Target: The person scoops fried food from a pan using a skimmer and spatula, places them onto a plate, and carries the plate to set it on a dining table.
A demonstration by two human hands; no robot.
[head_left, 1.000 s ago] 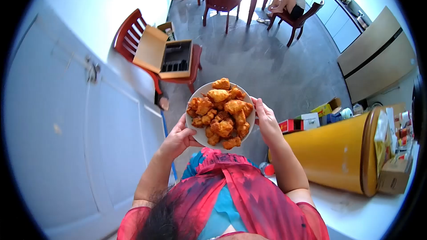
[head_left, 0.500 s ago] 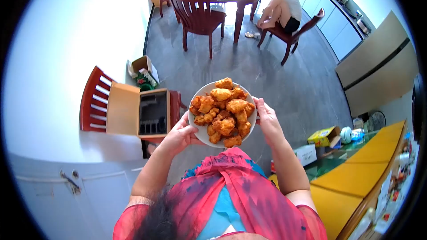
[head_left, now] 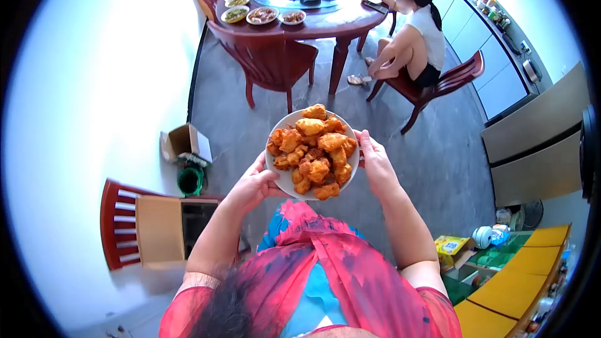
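Observation:
A white plate point(head_left: 283, 179) heaped with fried chicken pieces point(head_left: 313, 150) is held level in front of my body. My left hand point(head_left: 253, 181) grips its left rim, the thumb on top and the fingers partly hidden underneath. On the opposite rim, my right hand point(head_left: 374, 159) is closed, with some fingers out of sight below the plate. Farther ahead stands a round wooden table point(head_left: 325, 24) bearing several dishes of food, among them a bowl of meat point(head_left: 261, 15) near its front edge.
A person point(head_left: 426, 37) sits on a chair point(head_left: 447, 84) right of the table. Another chair point(head_left: 269, 66) stands before it. To my left are a chair point(head_left: 119, 225) holding an open box point(head_left: 159, 228), a green bin point(head_left: 190, 180) and a carton point(head_left: 191, 141). A yellow-topped cabinet point(head_left: 513, 288) lines the right.
The table, its chairs and the seated person appear nearer and larger. The chair with the box has slid down and back in view. Both hands keep hold of the plate.

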